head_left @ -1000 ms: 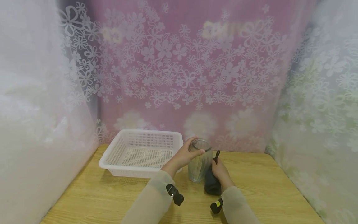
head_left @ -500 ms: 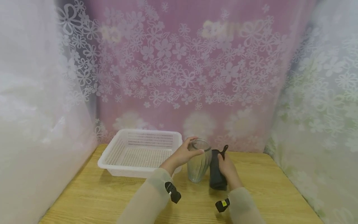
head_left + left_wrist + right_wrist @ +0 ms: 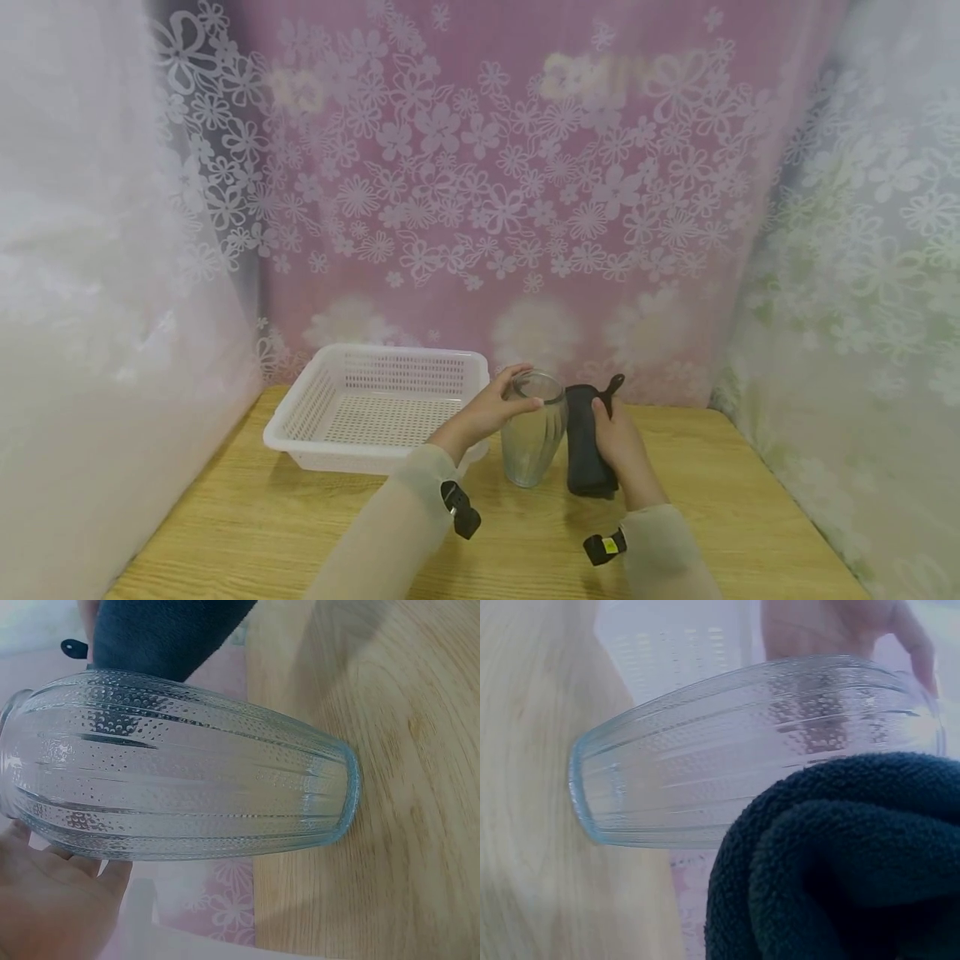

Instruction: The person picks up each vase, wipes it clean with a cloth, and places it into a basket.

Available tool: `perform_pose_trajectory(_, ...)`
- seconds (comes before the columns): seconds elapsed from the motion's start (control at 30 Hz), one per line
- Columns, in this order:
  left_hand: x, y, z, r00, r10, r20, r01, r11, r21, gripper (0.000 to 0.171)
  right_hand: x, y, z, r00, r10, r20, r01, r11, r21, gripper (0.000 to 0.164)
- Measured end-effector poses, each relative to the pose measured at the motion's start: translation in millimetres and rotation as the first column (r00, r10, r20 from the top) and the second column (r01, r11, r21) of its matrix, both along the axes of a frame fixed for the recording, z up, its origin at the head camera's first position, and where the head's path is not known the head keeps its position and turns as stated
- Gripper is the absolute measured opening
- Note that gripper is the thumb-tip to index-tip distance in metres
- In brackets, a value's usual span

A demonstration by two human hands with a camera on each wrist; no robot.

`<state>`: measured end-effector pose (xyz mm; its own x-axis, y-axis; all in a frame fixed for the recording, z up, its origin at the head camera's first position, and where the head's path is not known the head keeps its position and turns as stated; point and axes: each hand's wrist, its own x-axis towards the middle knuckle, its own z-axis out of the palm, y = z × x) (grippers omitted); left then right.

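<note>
Setting: wooden counter (image 3: 300, 533) at the bottom of the frame, flowered pink curtain (image 3: 510, 183) behind.
Left hand (image 3: 491, 410): fingers curled round the rim of the ribbed clear glass vase (image 3: 532, 433), which stands upright at lower centre.
Right hand (image 3: 618, 437): wrapped round a rolled dark blue towel (image 3: 585, 442), held upright and touching the vase's right side.
Beyond: white perforated plastic basket (image 3: 375, 408), left of the vase, near the curtain.
Risk: the narrow-footed vase could tip if the towel pushes sideways while the rim hold is light.
</note>
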<state>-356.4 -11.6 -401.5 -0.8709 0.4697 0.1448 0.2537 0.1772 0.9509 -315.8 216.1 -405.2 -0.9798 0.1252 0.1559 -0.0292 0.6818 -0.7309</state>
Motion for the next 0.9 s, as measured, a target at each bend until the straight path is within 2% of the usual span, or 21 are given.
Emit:
perform_pose_trajectory(0.27,0.2,-0.9,-0.3,1.0,-0.027,0.006,0.026,0.999,0.037,0.066,8.5,2.1,11.5,1.0,0.018,-0.005,-0.019,0.997,-0.069,0.06)
perform_pose_trajectory(0.5,2.3,1.2,-1.4,0.999,-0.042,0.015,0.041,0.996,0.075,0.066,12.3,4.6,18.6,1.0,0.019,0.002,-0.019,0.997,-0.078,0.062)
perform_pose_trajectory(0.63,4.2,3.8,-5.3,0.999,0.009,-0.037,-0.006,0.997,0.072,0.066,14.1,3.7,21.5,1.0,0.015,-0.019,-0.016,0.995,-0.094,0.059)
perform_pose_trajectory(0.77,8.4,7.5,-11.1,0.992,0.091,-0.088,-0.084,0.993,0.083,0.068,17.5,3.0,24.0,1.0,0.014,-0.027,-0.017,0.994,-0.112,0.057)
perform_pose_trajectory(0.83,12.4,9.7,-11.7,0.983,0.136,-0.123,-0.126,0.988,0.084,0.069,19.0,3.5,25.1,1.0,0.014,-0.023,-0.016,0.994,-0.112,0.057)
perform_pose_trajectory(0.9,16.4,12.9,-10.8,0.966,0.195,-0.17,-0.186,0.98,0.067,0.072,20.5,4.2,26.5,1.0,0.007,-0.016,-0.009,0.994,-0.108,0.058)
